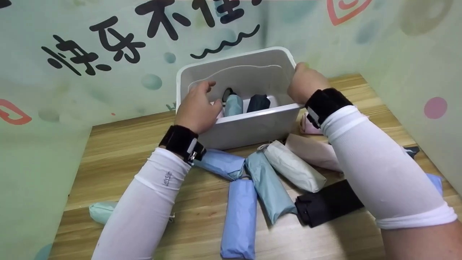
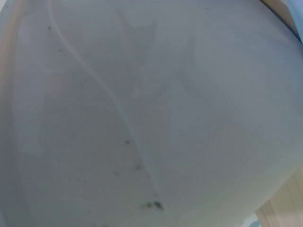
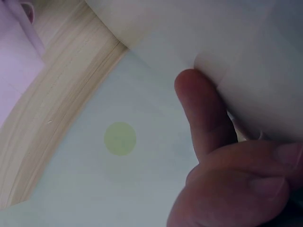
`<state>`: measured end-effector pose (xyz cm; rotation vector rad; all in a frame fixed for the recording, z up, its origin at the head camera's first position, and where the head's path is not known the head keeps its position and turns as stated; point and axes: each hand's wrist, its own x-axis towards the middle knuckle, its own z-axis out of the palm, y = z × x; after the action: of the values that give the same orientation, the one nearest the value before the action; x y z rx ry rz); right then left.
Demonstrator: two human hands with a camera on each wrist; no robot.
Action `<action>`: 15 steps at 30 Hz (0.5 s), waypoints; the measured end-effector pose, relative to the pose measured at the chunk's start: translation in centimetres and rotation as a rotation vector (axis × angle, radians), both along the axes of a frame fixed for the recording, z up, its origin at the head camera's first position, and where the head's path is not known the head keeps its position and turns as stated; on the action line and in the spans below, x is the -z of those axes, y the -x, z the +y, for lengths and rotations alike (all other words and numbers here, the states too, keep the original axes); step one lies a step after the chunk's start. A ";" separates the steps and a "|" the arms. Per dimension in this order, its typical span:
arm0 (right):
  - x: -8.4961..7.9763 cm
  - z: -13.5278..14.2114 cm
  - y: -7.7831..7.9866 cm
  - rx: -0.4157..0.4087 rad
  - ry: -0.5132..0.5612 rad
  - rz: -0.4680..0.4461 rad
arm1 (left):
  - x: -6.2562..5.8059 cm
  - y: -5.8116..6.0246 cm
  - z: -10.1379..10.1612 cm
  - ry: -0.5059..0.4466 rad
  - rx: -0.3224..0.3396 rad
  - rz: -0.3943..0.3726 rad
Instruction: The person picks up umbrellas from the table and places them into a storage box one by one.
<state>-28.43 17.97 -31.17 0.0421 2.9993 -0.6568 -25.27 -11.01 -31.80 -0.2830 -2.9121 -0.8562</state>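
White sleeves (image 1: pixel 144 206) reach past folded umbrellas (image 1: pixel 239 220) to the bin (image 1: pixel 252 128) on the surface (image 1: pixel 122 159), left hand (image 1: pixel 197 108) spread, right hand (image 1: pixel 308 82) gripping its rim (image 1: pixel 261 112), where a one-sided pull could tip it.

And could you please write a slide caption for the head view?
Left grip and right grip at a grey bin of folded umbrellas, more umbrellas lying in front.
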 end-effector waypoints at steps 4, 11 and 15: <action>0.0 0.0 -0.1 0.000 -0.001 0.001 | 0.3 -0.5 -0.2 -0.001 0.048 0.082; 0.0 -0.1 0.1 -0.012 -0.030 0.016 | 1.0 -1.0 -1.2 0.043 0.098 0.180; 0.0 0.0 0.3 -0.011 -0.027 0.005 | 1.5 -1.0 -2.5 0.063 0.123 0.225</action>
<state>-28.73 17.95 -31.15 0.0248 3.0112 -0.6170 -24.23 -13.49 -33.31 -0.5320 -2.7371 -0.6977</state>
